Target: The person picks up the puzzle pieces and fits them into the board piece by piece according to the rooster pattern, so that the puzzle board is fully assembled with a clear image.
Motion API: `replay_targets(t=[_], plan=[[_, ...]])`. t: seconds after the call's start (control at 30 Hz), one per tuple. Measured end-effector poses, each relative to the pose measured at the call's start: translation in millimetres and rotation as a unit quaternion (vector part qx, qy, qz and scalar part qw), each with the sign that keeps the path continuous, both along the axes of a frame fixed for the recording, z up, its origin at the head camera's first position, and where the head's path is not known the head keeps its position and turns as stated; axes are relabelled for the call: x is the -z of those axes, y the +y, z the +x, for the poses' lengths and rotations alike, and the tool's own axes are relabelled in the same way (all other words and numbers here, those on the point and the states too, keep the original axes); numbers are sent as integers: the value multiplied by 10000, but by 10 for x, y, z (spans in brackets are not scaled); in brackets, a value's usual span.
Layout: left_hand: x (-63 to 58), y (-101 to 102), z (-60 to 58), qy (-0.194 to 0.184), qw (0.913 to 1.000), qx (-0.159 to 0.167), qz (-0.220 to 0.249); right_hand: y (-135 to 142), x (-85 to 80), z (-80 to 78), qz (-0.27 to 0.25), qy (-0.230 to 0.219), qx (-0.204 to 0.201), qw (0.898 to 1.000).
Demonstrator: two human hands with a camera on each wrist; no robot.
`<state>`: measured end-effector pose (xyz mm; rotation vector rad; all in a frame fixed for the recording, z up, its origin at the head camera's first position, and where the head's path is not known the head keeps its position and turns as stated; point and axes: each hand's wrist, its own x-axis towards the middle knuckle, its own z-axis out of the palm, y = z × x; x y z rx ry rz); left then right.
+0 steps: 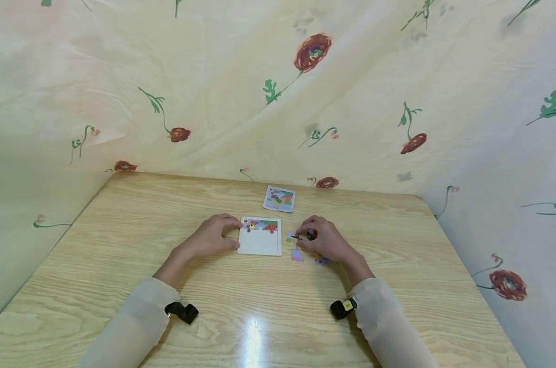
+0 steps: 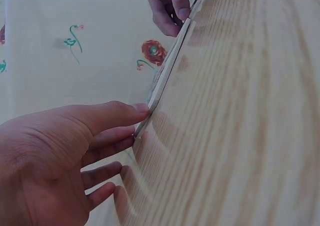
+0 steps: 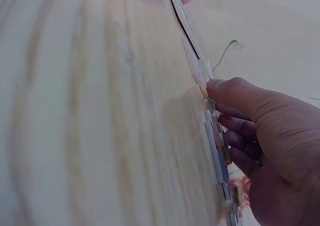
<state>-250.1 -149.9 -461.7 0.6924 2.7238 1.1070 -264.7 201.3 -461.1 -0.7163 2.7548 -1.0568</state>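
Observation:
A white puzzle tray (image 1: pixel 260 244) lies on the table, with a strip of coloured puzzle pieces (image 1: pixel 261 225) along its far side. The left hand (image 1: pixel 215 236) touches the tray's left edge, its thumb near the close corner and fingers farther back. In the left wrist view the left thumb (image 2: pixel 117 115) rests at that edge. To the tray's right, the right hand (image 1: pixel 325 239) pinches a small puzzle piece (image 1: pixel 297 236) between thumb and fingers. Loose puzzle pieces (image 1: pixel 297 255) lie beneath and beside it; the hand partly hides some. In the right wrist view, pieces (image 3: pixel 215 146) appear edge-on.
A picture card (image 1: pixel 279 199) showing a colourful design lies behind the tray. The wooden table (image 1: pixel 176 189) meets a floral cloth (image 1: pixel 222 102) at its back and sides. Black camera straps (image 1: pixel 182 312) sit on both sleeves.

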Motion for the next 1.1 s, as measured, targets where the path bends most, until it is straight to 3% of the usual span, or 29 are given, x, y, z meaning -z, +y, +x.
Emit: replay_targets(t=[0.6,1.1], plan=[[1,-5,2,-27,10000,-14,11,-66,-37,-30,36,284,34,9996],[11,-9,-4,-14,10000,16,14,-400,-89,-62,-127,55,-196,9997]])
